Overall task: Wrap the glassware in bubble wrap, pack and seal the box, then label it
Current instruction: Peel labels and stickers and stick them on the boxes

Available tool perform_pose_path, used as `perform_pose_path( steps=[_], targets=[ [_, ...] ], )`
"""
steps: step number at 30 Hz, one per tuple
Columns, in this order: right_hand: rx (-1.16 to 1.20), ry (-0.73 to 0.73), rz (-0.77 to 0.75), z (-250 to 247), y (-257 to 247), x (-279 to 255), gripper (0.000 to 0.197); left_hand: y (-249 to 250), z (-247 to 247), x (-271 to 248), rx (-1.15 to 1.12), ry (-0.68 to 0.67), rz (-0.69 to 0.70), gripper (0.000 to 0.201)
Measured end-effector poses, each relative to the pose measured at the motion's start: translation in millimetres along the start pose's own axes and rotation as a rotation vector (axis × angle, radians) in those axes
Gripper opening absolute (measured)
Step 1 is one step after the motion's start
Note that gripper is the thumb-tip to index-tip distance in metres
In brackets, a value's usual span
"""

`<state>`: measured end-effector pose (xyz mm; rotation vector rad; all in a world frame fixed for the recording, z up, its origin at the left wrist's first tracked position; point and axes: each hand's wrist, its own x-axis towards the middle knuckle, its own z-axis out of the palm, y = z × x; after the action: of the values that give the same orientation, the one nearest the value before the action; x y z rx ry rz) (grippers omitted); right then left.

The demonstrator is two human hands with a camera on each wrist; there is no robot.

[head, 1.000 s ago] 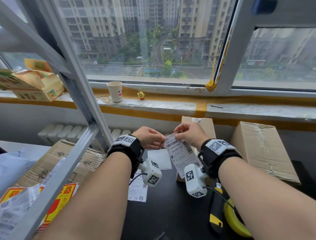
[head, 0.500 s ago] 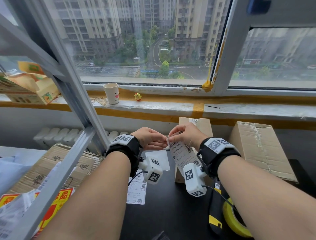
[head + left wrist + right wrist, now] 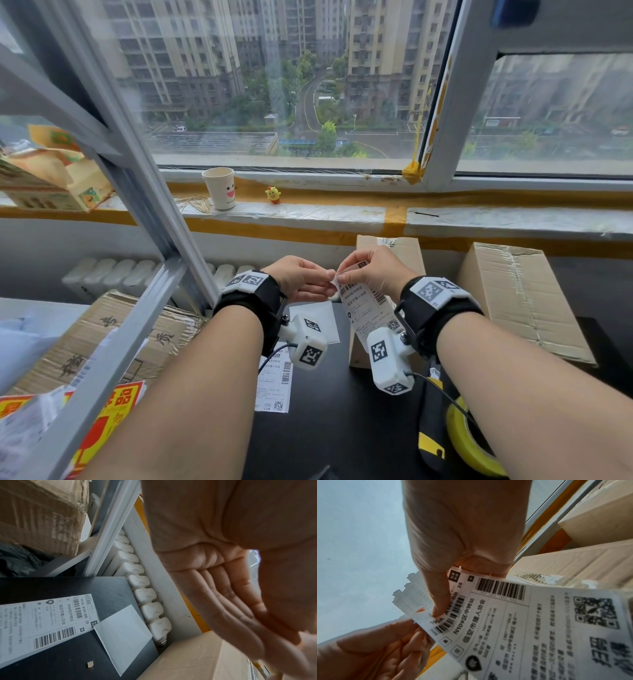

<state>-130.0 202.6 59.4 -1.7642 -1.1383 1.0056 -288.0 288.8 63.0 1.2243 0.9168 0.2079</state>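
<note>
Pinch label (image 3: 366, 305) corner with both hands: right hand (image 3: 375, 270) fingers holding print, left hand (image 3: 301, 279) peeling backing slowly, without tearing.

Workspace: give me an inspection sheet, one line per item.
Surface: black table, partly covered.
Job's things: shipping label held up; small box behind it.
Clutter: second label, blank white sheet, yellow tape roll, bigger box.
Grippers: left hand and right hand pinch the label's top corner.
Cables: black wrist-camera leads.
Surroundings: windowsill with paper cup, radiator.
</note>
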Motion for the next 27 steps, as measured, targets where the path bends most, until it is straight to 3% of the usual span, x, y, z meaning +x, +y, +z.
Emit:
perform_pose_path(
  steps=[8,12,17,27],
  targets=[
    [-0.018,0.004,0.008,-0.3,0.5,1.7,0.013,3.2,2.5,2.7,0.065,0.038,0.02,0.002],
    [-0.039,0.02,0.002,-0.7,0.9,2.4,0.014,3.6,1.4,5.5,0.05,0.054,0.014,0.01],
    [-0.052,-0.026,-0.029,-0.2,-3.7,2.1,0.031,7.0,1.5,10.7,-0.072,0.14,0.055,0.02],
    [-0.096,0.024,-0.105,-0.3,-5.4,4.6,0.02,8.1,4.5,15.0,-0.114,0.128,0.032,0.022]
  ],
)
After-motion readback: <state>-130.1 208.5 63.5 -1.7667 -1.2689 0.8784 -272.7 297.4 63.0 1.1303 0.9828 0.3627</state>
